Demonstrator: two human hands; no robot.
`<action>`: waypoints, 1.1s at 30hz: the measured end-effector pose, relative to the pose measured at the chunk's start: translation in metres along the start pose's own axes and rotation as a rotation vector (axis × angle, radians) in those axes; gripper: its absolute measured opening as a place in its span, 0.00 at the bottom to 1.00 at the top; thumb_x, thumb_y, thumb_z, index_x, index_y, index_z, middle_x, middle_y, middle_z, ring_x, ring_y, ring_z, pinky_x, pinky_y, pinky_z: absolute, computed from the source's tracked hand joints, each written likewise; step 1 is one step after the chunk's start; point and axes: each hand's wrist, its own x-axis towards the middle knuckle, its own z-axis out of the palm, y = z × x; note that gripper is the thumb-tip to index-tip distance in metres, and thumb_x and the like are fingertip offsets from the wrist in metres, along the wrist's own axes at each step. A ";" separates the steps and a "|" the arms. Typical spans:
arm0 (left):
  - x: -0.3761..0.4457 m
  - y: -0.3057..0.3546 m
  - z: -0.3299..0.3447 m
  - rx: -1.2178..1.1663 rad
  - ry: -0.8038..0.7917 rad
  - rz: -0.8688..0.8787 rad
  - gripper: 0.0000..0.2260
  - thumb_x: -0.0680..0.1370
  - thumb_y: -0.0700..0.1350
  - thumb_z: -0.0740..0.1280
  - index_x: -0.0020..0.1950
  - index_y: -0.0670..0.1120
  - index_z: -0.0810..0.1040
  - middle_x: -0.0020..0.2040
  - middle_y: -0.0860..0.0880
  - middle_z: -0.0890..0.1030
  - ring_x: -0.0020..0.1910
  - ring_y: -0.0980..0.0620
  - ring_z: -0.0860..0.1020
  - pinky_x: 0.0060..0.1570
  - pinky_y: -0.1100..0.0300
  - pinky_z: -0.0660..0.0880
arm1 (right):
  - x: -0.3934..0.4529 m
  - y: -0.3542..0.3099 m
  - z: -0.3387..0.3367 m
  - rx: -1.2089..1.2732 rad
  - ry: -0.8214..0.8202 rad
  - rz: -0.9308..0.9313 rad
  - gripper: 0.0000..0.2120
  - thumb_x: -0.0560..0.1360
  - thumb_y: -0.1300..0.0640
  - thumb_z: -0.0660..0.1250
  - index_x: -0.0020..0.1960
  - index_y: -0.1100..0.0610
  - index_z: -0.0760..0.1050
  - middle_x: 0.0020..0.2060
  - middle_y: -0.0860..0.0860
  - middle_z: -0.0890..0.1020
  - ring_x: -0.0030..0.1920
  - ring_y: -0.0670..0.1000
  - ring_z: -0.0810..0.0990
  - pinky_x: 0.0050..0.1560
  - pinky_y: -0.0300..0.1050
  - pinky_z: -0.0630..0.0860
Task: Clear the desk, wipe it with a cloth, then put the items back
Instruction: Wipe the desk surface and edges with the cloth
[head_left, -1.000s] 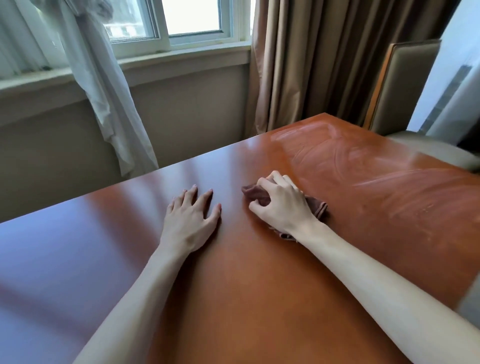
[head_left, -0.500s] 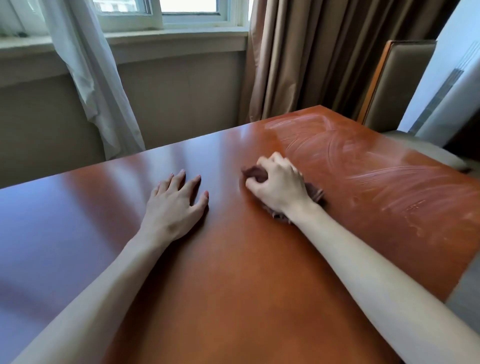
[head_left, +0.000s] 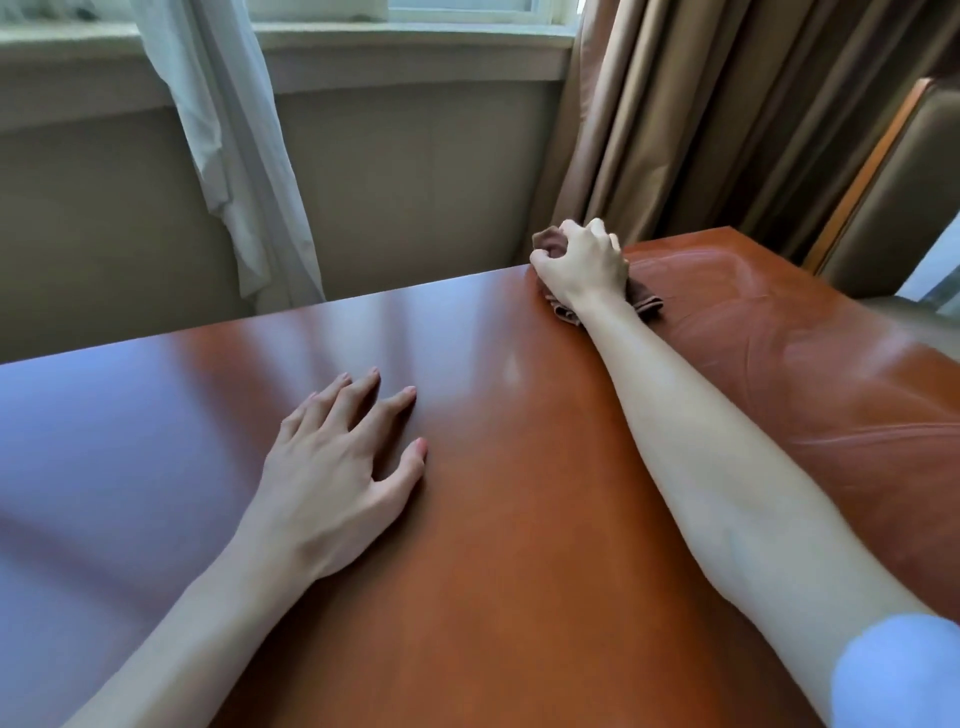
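Left hand (head_left: 337, 467) lies flat; right hand (head_left: 582, 265) fisted, arm outstretched.

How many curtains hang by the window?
2: a white sheer curtain left of centre, and a brown heavy curtain at the right, behind the desk corner. More may hang out of view.

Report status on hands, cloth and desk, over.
Right hand grips crumpled brown cloth at far edge of glossy reddish wooden desk. Left hand flat on desk, fingers spread. Nothing in the way.
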 end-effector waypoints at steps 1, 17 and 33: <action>-0.001 0.001 -0.001 0.001 -0.006 -0.001 0.31 0.75 0.69 0.45 0.77 0.65 0.60 0.81 0.57 0.57 0.80 0.55 0.51 0.78 0.53 0.52 | -0.017 -0.001 -0.005 0.003 -0.013 -0.019 0.15 0.74 0.44 0.65 0.53 0.53 0.78 0.55 0.56 0.76 0.59 0.64 0.75 0.56 0.54 0.73; -0.003 0.000 0.000 0.040 -0.061 0.060 0.33 0.76 0.65 0.45 0.80 0.55 0.62 0.81 0.45 0.58 0.80 0.43 0.55 0.78 0.47 0.52 | -0.372 -0.015 -0.142 0.112 -0.147 -0.331 0.14 0.69 0.41 0.64 0.51 0.45 0.78 0.51 0.41 0.75 0.52 0.47 0.74 0.49 0.41 0.74; 0.001 -0.002 0.004 0.037 0.009 0.025 0.30 0.76 0.67 0.43 0.78 0.66 0.58 0.81 0.57 0.56 0.80 0.56 0.50 0.78 0.55 0.51 | 0.011 0.006 0.005 -0.005 0.015 0.026 0.15 0.74 0.45 0.65 0.53 0.53 0.79 0.57 0.57 0.77 0.61 0.64 0.75 0.57 0.54 0.72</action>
